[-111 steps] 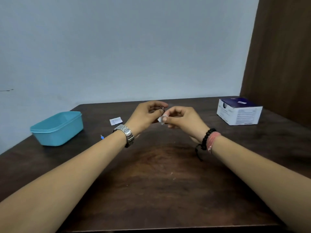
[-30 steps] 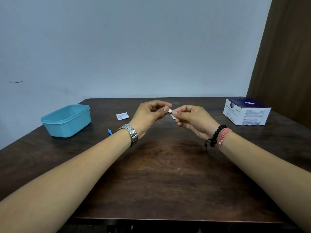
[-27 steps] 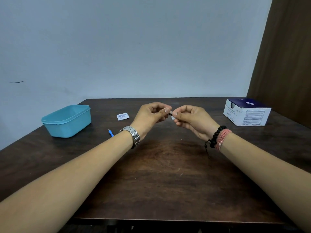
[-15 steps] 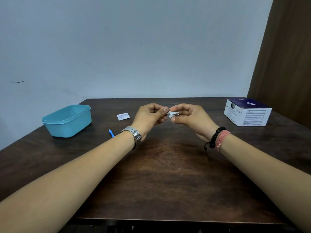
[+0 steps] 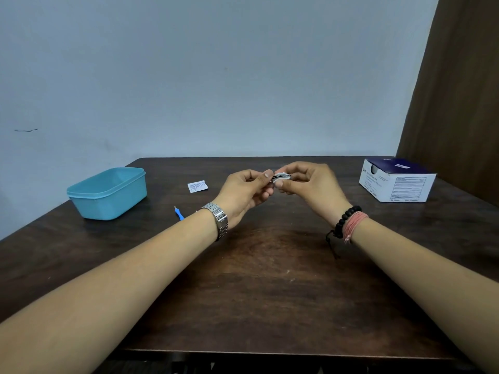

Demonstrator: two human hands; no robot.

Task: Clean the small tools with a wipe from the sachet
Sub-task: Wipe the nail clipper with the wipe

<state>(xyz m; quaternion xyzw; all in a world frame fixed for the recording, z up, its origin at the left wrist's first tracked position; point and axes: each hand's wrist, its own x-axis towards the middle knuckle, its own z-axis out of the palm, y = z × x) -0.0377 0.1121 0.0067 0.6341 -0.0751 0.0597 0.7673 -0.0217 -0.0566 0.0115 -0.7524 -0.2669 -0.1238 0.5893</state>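
Both hands meet above the middle of the dark wooden table [image 5: 270, 279]. My left hand [image 5: 244, 193] pinches one end of a thin dark metal tool [image 5: 276, 177] between thumb and fingers. My right hand [image 5: 310, 184] pinches a small white wipe [image 5: 283, 175] folded round the tool's other end. Most of the tool is hidden by the wipe and my fingers. A torn white sachet [image 5: 197, 186] lies flat on the table left of my hands. A small blue-handled tool [image 5: 179, 213] lies near my left wrist.
A teal plastic tub [image 5: 108, 193] stands at the left of the table. A white and dark-blue cardboard box [image 5: 397, 182] sits at the back right. A pale wall runs behind the table, and a brown panel stands at the right.
My hands have stayed together over the table. The right hand's fingers have shifted the wipe along the tool, and it now wraps more of it than half a second ago.
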